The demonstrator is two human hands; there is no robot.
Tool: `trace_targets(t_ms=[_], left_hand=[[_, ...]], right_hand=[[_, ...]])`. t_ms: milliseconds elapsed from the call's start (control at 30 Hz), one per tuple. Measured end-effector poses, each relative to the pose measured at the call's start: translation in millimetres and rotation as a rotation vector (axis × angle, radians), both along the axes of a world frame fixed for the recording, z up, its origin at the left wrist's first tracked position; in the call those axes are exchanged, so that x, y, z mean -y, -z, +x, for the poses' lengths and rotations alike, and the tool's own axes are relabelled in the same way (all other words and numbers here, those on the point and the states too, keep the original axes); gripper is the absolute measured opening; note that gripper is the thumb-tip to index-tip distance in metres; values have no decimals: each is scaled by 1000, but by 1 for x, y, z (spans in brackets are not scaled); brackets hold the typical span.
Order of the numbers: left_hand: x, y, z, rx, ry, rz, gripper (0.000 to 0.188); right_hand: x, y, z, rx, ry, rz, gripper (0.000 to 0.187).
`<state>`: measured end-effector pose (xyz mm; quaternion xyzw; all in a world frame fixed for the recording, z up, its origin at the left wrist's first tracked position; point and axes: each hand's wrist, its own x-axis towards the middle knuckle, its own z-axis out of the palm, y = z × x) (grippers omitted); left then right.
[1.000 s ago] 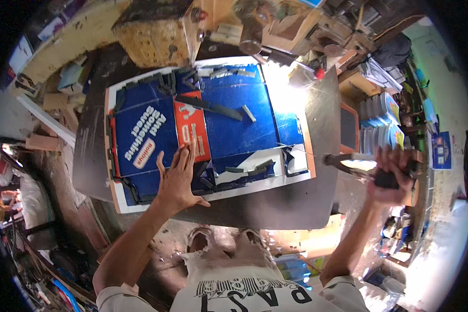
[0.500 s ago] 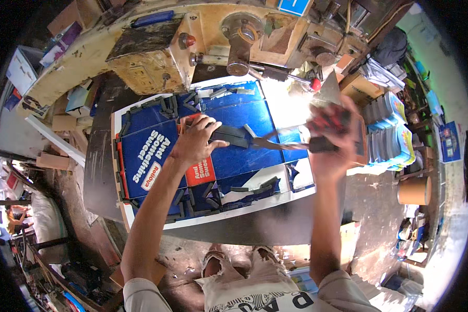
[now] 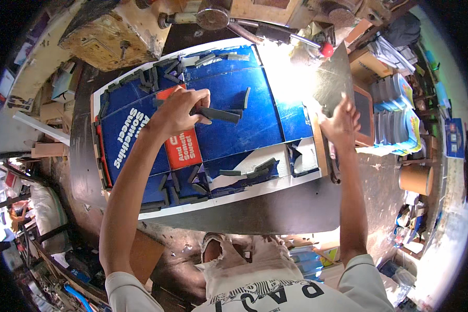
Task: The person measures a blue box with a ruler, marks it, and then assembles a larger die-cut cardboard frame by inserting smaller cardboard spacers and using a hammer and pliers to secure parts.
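Note:
A dark grey foam-like strip (image 3: 222,115) is pinched in my left hand (image 3: 182,110), over the orange-red panel of a blue printed board (image 3: 234,132). One end of the strip points right, and a thin strip (image 3: 246,98) stands beside that end. Off the board's right edge, my right hand (image 3: 343,125) has its fingers apart and nothing visible in them. Below its wrist lies a dark tool (image 3: 334,169), mostly hidden by the forearm. Several short dark strips (image 3: 229,172) are scattered along the board's near and far edges.
The board rests on a dark table (image 3: 275,210). Past its far side stands a machine with a red-knobbed lever (image 3: 326,49) and a worn metal box (image 3: 114,39). An orange-framed panel (image 3: 366,114) and stacked printed sheets (image 3: 400,119) are on the right.
My right hand has let go of the scissors-like tool and moved right, off the board. My left hand has shifted slightly left with a strip. The whole view has tilted, lowering the machine's visible part.

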<state>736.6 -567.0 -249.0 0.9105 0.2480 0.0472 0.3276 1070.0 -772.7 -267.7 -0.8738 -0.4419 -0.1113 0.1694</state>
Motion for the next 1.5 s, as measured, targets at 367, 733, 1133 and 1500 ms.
trace_targets(t_ms=[367,733,1133,1500], left_hand=[[3,-42,-155,-228,-518,240,43],[115,-18,-132,142,-745,329,33],[221,-2,42,202,-438,81,39],[228,2,77,96,-521,112,36]], right_hand=[[-39,-58,-113,-288,-573,-262,45],[-87,-10,-72,-329,-1061,37,8],[161,-48,-117,-835,-116,-151,15],[153,-20,-81,-567,-107,48,28]])
